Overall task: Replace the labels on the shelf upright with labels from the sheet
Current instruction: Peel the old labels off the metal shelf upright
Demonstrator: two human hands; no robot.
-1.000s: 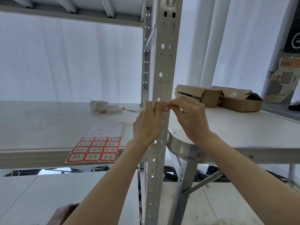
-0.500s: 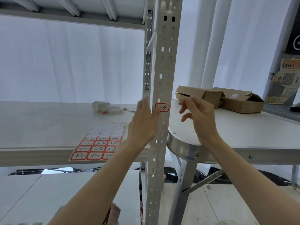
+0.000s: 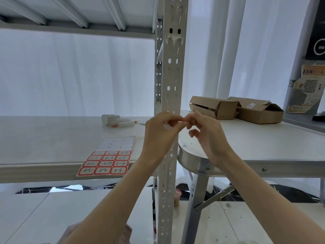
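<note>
Pinching fingertip to fingertip before the shelf upright point(image 3: 173, 67), left hand point(image 3: 158, 138) and right hand point(image 3: 209, 136) clamp what looks like a label point(image 3: 179, 121), which I fear may tear under their two-way pull; the sheet point(image 3: 109, 157) lies lower-left of them.

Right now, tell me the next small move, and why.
Likely part the fingertips and check the spot: left hand and right hand meet before the upright, hiding any label there. The sheet holds red labels.
</note>
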